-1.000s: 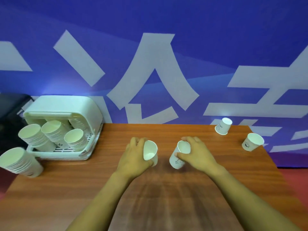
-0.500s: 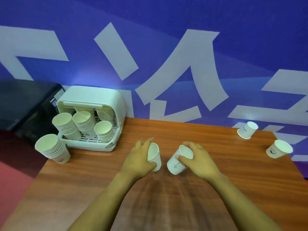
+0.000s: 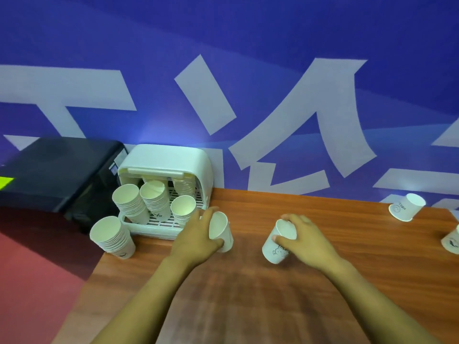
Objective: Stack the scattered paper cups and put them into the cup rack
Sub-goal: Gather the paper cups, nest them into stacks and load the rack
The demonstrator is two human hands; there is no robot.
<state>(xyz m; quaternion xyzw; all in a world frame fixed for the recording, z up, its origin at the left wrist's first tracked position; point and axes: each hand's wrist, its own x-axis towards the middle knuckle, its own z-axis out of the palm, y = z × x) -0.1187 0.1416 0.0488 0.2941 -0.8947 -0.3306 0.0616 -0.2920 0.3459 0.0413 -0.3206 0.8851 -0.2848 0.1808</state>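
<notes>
The left hand (image 3: 196,240) curls round a cup (image 3: 221,230) on the table (image 3: 248,294), just in front of the rack (image 3: 166,165). The right hand (image 3: 305,240) grips a second cup (image 3: 279,247) by its rim, tilted (a small drawing shows on its side). Several stacks (image 3: 155,199) lean in the rack; another stack (image 3: 113,237) stands beside it at the table's corner. Two loose cups (image 3: 407,207) lie far right, one cut off by the frame edge.

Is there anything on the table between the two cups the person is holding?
No. In the head view only bare wooden table separates the left hand's cup from the right hand's cup.
</notes>
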